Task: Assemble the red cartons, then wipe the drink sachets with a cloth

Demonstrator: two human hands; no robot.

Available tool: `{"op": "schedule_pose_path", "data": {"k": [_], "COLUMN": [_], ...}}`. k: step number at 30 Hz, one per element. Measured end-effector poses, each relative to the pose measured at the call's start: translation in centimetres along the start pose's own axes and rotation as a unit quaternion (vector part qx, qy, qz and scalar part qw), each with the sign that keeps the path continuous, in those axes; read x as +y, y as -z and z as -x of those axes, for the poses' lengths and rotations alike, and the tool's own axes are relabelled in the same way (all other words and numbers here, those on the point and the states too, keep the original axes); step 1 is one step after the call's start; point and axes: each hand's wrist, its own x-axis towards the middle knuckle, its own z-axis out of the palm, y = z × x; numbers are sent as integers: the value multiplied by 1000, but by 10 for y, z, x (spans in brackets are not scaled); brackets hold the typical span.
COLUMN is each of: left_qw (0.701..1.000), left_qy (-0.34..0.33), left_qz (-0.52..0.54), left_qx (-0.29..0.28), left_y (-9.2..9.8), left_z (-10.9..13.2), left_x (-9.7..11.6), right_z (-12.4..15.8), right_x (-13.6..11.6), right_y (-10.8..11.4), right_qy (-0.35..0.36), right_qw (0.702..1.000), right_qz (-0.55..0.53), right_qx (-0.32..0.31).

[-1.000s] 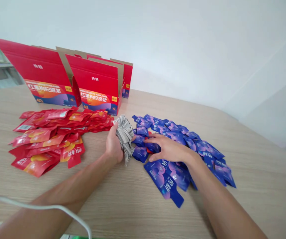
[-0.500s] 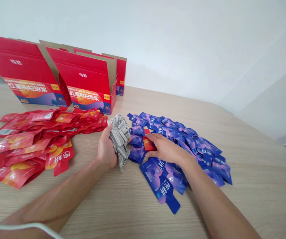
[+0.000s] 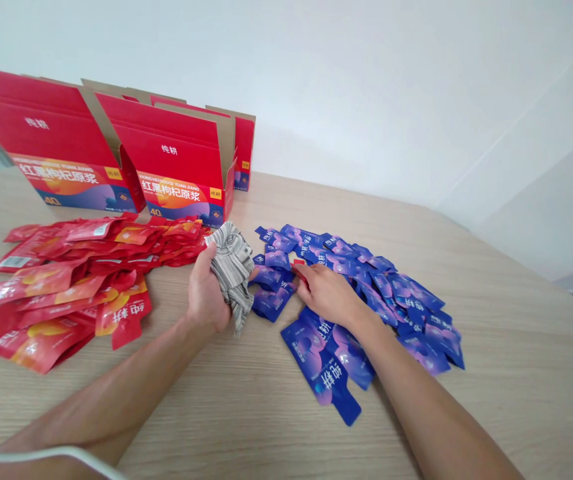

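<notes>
My left hand (image 3: 207, 290) is closed round a crumpled grey-and-white striped cloth (image 3: 231, 263), over the table between the two piles. Blue pouches (image 3: 272, 297) lie just beyond its fingertips; whether they touch is unclear. My right hand (image 3: 324, 290) pinches a red pouch (image 3: 298, 263) among the blue ones, with most of that pouch hidden by the fingers. Under and around the right hand spreads the pile of blue pouches (image 3: 381, 283), two of them nearest me with their spouted ends pointing my way. A pile of red pouches (image 3: 66, 280) lies left of my left hand.
Open red cartons (image 3: 181, 147) with raised flaps stand behind the red pile, with another carton (image 3: 244, 147) farther back. A pale cable (image 3: 41, 456) crosses the lower left corner. The wood-grain table (image 3: 506, 320) meets a white wall at the back.
My right hand's fingers have closed on the red pouch, which lay flat beneath them before. My left hand with the cloth has shifted slightly left. Some blue pouches beside it have moved a little.
</notes>
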Motion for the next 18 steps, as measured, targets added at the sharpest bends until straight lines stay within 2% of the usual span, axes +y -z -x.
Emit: {"op": "schedule_pose_path", "data": {"k": [6, 13, 18], "left_qw": [1000, 1000, 1000], "left_qy": [2, 5, 7], "left_qz": [-7, -22, -23], "left_qx": [-11, 4, -8], "left_y": [4, 6, 8], "left_z": [0, 0, -2], "left_x": [-3, -6, -7], "right_z": [1, 1, 1], "right_x": [3, -3, -3], "right_y": [-11, -9, -10], "right_qy": [-26, -26, -26], "right_qw": [1000, 999, 999], "right_qz": [-7, -12, -14], "right_qx": [15, 16, 17]}}
